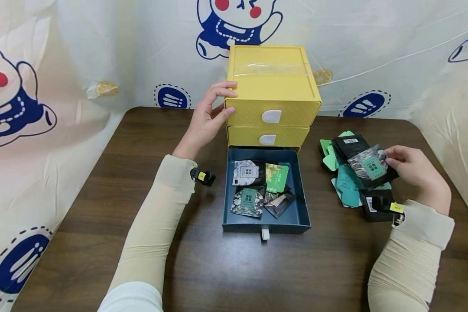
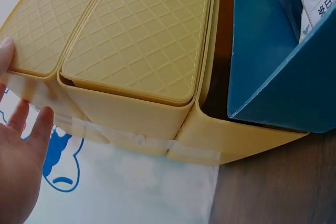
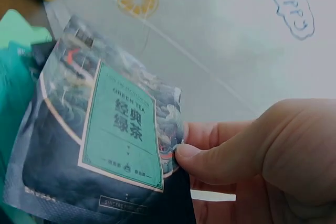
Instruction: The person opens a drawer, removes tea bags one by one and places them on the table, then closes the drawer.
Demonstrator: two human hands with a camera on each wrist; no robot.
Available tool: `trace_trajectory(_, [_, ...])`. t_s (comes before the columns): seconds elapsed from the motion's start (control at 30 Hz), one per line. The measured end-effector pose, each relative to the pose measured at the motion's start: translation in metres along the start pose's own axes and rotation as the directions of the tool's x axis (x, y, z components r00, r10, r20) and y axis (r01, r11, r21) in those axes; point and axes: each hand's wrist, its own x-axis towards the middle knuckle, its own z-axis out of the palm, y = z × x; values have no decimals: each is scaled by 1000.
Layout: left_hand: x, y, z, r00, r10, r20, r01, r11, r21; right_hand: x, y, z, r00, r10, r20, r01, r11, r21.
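Observation:
My right hand [image 1: 419, 173] pinches a green tea packet [image 3: 123, 124] by its edge, thumb on top, above a pile of other packets on the right. The packet is dark with a green label. At the upper left side of the yellow drawer cabinet [image 1: 273, 86], my left hand [image 1: 206, 119] rests with fingers and thumb spread along its corner. The lowest blue drawer [image 1: 228, 216] is pulled out, with several tea packets [image 1: 248, 203] lying in it, mostly dark with one green. In the left wrist view, the left fingers [image 2: 39, 129] are extended beside the cabinet's side.
The packet pile holds green pouches [image 1: 349, 186] and black ones [image 1: 370, 203]. Two upper drawers with white tabs [image 1: 271, 116] are closed. Behind the brown table [image 1: 121, 208] hangs a white patterned curtain [image 1: 140, 52].

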Motion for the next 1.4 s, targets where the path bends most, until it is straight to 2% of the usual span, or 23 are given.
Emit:
trace_trajectory(0.2, [0,-2,1,1000,8,3,-8,1000,-5,3,21,4,998,45,49,-46,999,16])
trace_trajectory(0.37, [-1,-3,2,1000,13,-6,-13,1000,-5,6,29,9,995,50,86,-53,998,31])
trace_trajectory(0.83, [-1,-6,1,999,31,-15,-31,999,-13,5,18,9,989,109,96,-118,989,93])
trace_trajectory(1.0, [-1,-6,0,1000,4,-15,-4,1000,-9,2,12,8,992,113,62,-117,990,73])
trace_trajectory(1.17, [0,-5,0,1000,7,-8,-7,1000,-1,0,-7,2,998,41,-47,-40,999,6])
trace_trajectory(1.23, [0,-4,-1,1000,9,-3,-9,1000,3,0,-21,1,996,-15,-91,15,1000,-8])
trace_trajectory(1.4, [-1,1,-1,1000,5,5,-5,1000,5,0,-71,7,968,-163,-189,162,987,-19])
